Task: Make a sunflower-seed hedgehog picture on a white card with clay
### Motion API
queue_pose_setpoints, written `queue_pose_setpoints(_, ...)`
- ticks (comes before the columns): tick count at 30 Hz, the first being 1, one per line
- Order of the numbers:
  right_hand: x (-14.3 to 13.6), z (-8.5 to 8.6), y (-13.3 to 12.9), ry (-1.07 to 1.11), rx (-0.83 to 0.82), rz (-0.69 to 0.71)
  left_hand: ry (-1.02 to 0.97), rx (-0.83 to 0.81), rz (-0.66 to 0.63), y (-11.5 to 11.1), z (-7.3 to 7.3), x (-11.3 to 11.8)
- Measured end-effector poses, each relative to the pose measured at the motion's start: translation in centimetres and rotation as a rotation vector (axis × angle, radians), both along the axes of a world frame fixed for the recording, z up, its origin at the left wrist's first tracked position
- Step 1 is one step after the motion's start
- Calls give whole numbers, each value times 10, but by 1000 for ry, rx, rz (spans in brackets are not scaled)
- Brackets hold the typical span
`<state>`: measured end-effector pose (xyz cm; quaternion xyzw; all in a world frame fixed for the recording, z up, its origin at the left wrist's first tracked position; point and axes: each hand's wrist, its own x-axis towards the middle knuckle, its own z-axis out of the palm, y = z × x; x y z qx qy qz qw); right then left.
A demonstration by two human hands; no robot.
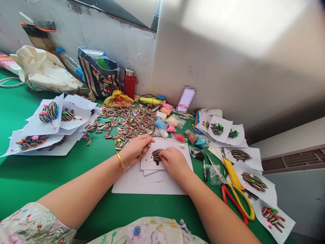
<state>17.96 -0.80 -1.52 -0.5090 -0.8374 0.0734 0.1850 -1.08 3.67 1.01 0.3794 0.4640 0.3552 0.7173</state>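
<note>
A small hedgehog picture of dark clay and striped sunflower seeds (157, 155) lies on a white paper card (148, 165), on top of stacked larger sheets (132, 184). My right hand (175, 162) is closed in a pinch at the hedgehog's right edge, its fingertips on a seed there. My left hand (138, 149), with a gold bangle (120, 161) at the wrist, hovers by the card's left side. Its fingers are curled around a few dark sunflower seeds, mostly hidden. Beyond both hands spreads a heap of loose sunflower seeds (134, 120).
Finished-looking hedgehog cards lie in a left pile (48, 135) and down the right side (256, 183). Scissors (236, 196), a yellow cutter (232, 173), a black pen (204, 170) and coloured clay packets (161, 123) sit right and ahead. A red flask (129, 86) and bags stand behind.
</note>
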Motion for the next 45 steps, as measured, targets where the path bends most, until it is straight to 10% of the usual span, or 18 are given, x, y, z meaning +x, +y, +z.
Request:
queue_pose_setpoints(9,5,4,-4,80,44,12,-158,-109,-46,-5,3,-3)
queue_pose_setpoints(25,-7,25,-20,185,181,165,12,-42,-523,-30,8,7)
queue_pose_setpoints(45,-5,32,-25,238,63,197,2,-11,-594,-34,12,7)
